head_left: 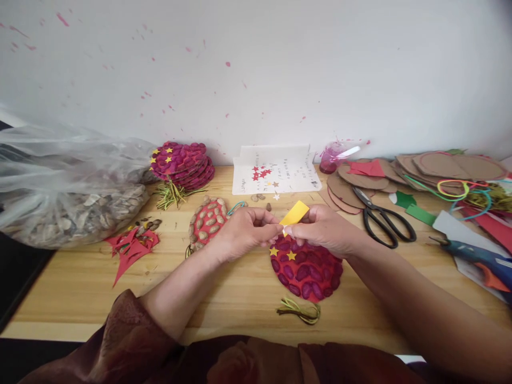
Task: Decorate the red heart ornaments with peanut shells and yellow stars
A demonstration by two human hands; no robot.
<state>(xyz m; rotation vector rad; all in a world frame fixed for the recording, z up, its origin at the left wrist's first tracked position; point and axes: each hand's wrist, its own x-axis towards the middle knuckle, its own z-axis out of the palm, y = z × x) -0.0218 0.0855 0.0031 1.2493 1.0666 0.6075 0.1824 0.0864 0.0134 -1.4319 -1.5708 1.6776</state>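
Observation:
My left hand (250, 229) and my right hand (322, 229) meet over the disc, both with closed fingers. Between them they pinch a small yellow strip (295, 212), with a whitish bit showing at its lower end by the fingertips. Below lies a round red disc covered in magenta-painted shells or nuts (306, 274), its top edge hidden by my hands. Two yellow stars (292, 256) sit on its upper left. A small bundle of yellow-green and dark strands (299, 311) lies just under the disc. A red disc with unpainted peanuts (206, 221) is partly behind my left hand.
Left are a clear bag of shells (80, 213), red scraps (134, 242) and stacked magenta discs (184, 165). A paper with stars (278, 169) and a paint cup (331, 160) stand behind. Right are black-handled scissors (384, 218), cardboard rounds (452, 165) and a glue gun (468, 253).

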